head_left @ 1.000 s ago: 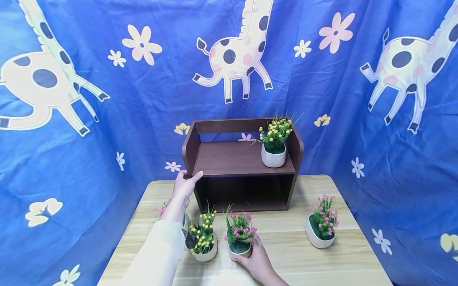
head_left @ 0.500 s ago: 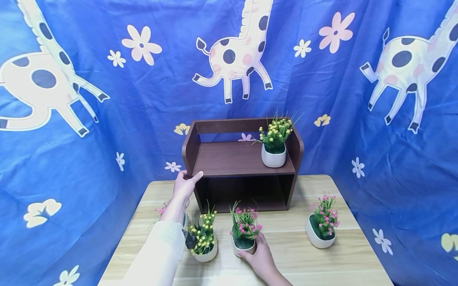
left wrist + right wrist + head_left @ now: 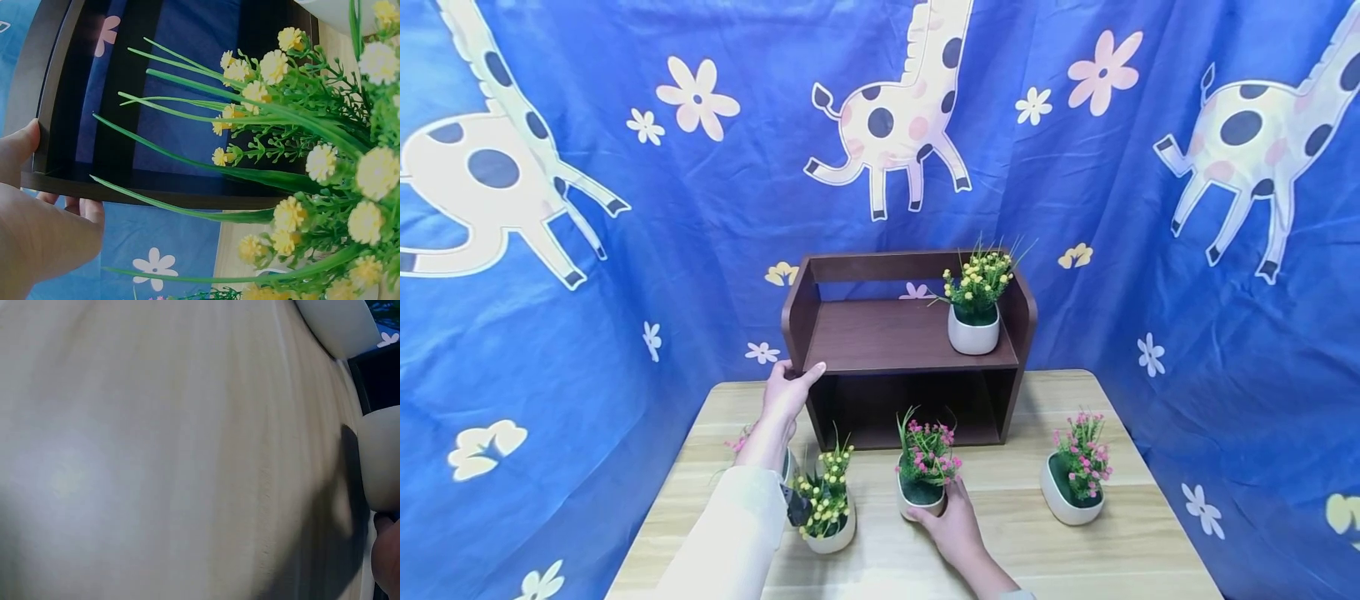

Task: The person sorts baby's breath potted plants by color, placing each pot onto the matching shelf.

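My left hand [image 3: 784,398] grips the front left corner of a dark brown two-tier shelf [image 3: 880,333], thumb on the upper board and fingers round the side panel. In the left wrist view the thumb and curled fingers of this hand [image 3: 47,234] show on the dark wood. My right hand [image 3: 955,523] holds a white flowerpot [image 3: 921,505] with pink flowers and green grass, in front of the shelf. The right wrist view shows part of that white pot [image 3: 381,459] above a shadow; whether it touches the table cannot be told.
A yellow-flowered pot [image 3: 973,333] stands on the shelf's upper right. Another yellow-flowered pot [image 3: 833,537] stands by my left forearm, partly hiding a pink-flowered plant [image 3: 743,439]. A pink-flowered pot [image 3: 1071,504] is at the right on the wooden table [image 3: 1015,550]. A blue curtain [image 3: 730,208] hangs behind.
My right hand has moved the pink-flowered pot to the right and slightly forward, toward the shelf. The left hand stays on the shelf corner.
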`<state>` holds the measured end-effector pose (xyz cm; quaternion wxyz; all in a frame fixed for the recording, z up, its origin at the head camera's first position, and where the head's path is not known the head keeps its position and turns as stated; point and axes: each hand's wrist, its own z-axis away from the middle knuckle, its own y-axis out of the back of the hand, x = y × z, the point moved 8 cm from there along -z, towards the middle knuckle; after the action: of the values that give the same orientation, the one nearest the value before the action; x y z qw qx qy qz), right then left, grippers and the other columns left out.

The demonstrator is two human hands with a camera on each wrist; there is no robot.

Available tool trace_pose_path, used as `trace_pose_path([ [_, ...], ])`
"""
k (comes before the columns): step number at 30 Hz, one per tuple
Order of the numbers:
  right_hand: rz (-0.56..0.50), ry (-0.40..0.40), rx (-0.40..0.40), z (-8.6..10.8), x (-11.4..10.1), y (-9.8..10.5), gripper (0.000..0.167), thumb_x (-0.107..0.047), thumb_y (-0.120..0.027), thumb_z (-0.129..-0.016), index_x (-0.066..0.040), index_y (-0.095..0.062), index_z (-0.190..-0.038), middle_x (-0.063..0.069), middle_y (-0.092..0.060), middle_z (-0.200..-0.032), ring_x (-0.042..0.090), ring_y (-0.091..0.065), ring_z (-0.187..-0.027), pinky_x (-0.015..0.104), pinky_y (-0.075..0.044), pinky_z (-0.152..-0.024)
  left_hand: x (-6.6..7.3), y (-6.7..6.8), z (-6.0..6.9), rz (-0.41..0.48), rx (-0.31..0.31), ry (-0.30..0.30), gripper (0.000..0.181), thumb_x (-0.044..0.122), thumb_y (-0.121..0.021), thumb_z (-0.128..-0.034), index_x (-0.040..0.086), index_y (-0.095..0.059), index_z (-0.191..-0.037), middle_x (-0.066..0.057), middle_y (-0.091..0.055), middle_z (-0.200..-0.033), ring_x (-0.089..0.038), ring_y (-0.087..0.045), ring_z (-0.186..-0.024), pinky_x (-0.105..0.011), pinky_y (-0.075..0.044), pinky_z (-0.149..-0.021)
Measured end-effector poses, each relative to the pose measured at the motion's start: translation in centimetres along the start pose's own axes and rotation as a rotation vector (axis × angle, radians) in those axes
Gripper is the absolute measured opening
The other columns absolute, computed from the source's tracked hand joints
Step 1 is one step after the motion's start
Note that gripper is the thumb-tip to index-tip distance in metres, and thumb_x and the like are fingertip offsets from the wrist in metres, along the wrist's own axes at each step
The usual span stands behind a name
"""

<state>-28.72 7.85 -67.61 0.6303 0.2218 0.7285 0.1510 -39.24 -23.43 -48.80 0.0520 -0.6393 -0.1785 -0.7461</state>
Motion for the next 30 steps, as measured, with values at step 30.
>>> trace_pose_path([
  [30, 0.038, 0.006, -0.02, -5.2, 0.8, -0.4, 0.096, -0.035, -0.089, -0.089, 0.013, -0.042, -0.157, 0.04, -0.038, -0.165, 0.057, -0.033, -0.158, 0.069, -0.031, -0.13, -0.3, 0.1, -0.3, 0.015, -0.011, 0.011, 0.069, 0.036, -0.08, -0.0984, 0.002, -0.046, -0.148, -0.018, -0.052, -0.148, -0.032, -0.049, -0.139, -0.048, -0.035, -0.129],
])
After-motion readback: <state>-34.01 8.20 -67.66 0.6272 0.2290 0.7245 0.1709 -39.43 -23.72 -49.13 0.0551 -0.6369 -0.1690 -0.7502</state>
